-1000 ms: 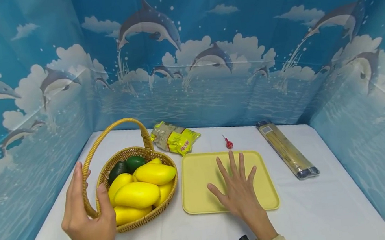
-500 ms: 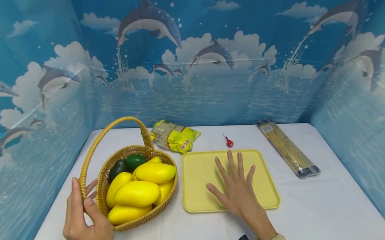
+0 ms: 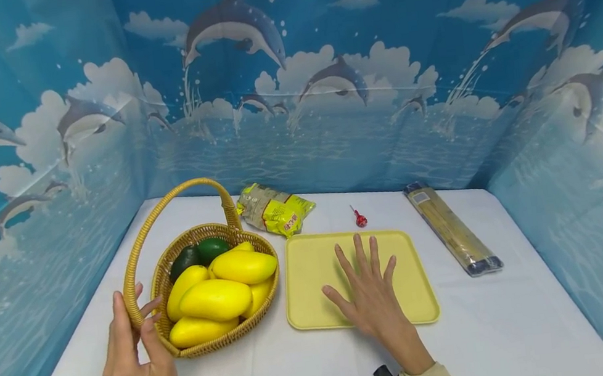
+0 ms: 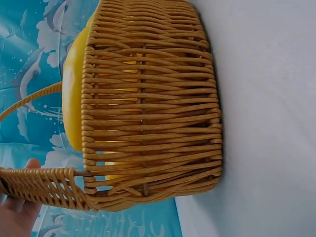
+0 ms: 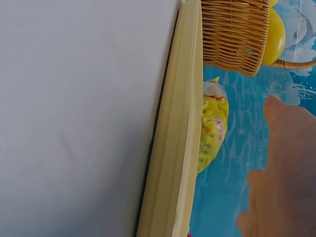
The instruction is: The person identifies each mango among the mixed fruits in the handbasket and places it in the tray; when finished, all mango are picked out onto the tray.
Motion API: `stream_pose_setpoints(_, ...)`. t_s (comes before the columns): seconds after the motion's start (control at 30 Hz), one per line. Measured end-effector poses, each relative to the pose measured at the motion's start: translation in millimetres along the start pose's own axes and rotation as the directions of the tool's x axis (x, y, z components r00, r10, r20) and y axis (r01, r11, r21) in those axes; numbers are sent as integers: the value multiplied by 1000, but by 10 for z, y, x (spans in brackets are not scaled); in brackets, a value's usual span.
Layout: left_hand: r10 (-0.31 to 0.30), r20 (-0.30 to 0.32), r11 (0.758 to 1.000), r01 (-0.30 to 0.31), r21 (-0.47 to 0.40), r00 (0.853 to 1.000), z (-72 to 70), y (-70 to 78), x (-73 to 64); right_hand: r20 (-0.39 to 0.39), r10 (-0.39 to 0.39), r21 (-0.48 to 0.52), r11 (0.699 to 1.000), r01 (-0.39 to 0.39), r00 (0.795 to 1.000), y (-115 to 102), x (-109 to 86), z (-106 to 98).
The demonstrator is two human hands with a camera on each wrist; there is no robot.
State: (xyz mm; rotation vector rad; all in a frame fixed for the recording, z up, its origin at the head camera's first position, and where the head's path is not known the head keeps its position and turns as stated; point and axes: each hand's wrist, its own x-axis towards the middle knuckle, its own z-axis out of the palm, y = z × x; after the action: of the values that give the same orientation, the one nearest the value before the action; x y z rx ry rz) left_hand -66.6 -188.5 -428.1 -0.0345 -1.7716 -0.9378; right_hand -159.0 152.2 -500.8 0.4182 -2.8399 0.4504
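My left hand [image 3: 141,374] holds the near lower end of the wicker basket's arched handle [image 3: 143,243], thumb on one side and fingers on the other. The left wrist view shows fingers [image 4: 29,210] behind the handle and the woven basket [image 4: 153,108] resting on white cloth. Yellow mangoes [image 3: 216,299] and dark green avocado-like fruit [image 3: 184,263] fill the basket. Over the pale yellow tray [image 3: 307,286], my right hand [image 3: 373,307] hovers palm down with its fingers spread, holding nothing. In the right wrist view that hand [image 5: 291,168] is raised above the tray rim [image 5: 173,138].
Behind the tray lie a yellow and clear food bag [image 3: 276,209] and a red lollipop [image 3: 360,220]. A long clear packet of thin sticks [image 3: 451,230] lies on the right. Dolphin-print curtains [image 3: 285,146] enclose the white-covered table [image 3: 519,331].
My left hand has moved from spread beside the handle to gripping its lower end. The right hand stays spread above the tray. The view has tilted slightly upward or downward with little else moved.
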Motion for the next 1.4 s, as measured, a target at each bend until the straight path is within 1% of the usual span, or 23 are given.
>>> stream_pose_setpoints(0.2,-47,31,998,46,37,998,-14,-36,-51,8,-7,5,1000,7,1000,1,35,-33)
stream_pose_setpoints(0.37,-81,44,995,78,56,996,-22,-75,-117,11,-10,11,1000,10,1000,5,72,-69)
stream_pose_setpoints(0.53,-106,51,991,102,87,993,-12,-129,-172,27,-12,49,999,11,1000,15,145,-160)
stream_pose_setpoints(0.7,-98,28,992,96,80,995,-8,-185,-206,55,-55,161,986,45,997,-29,286,-336)
stream_pose_setpoints(0.8,-107,21,991,105,85,994,-16,-208,-221,70,-89,240,968,69,994,-95,370,-451)
stream_pose_setpoints(0.9,-115,21,989,113,91,993,-19,-223,-235,70,-147,304,945,119,987,-186,447,-558)
stream_pose_setpoints(0.97,-118,19,989,116,92,993,-21,-229,-243,57,-210,333,926,180,976,-255,506,-628)
stream_pose_setpoints(1.0,-119,17,989,117,92,993,-22,-231,-246,46,-248,351,911,217,968,-291,540,-663)
stream_pose_setpoints(1.1,-121,14,988,120,93,993,-27,-237,-255,19,-360,400,857,323,933,-401,646,-773)
stream_pose_setpoints(1.17,-120,12,989,118,90,993,-33,-239,-257,16,-428,443,813,377,904,-477,722,-855)
stream_pose_setpoints(1.2,-119,12,989,117,90,993,-34,-240,-258,22,-451,462,796,391,892,-517,758,-895)
stream_pose_setpoints(1.3,-112,11,991,111,78,994,-35,-246,-256,61,-507,507,758,411,860,-637,860,-1013)
stream_pose_setpoints(1.33,-111,11,991,110,77,994,-35,-247,-256,73,-528,520,744,420,846,-681,894,-1049)
stream_pose_setpoints(1.4,-110,11,991,109,79,994,-37,-247,-258,106,-562,537,727,428,820,-764,954,-1109)
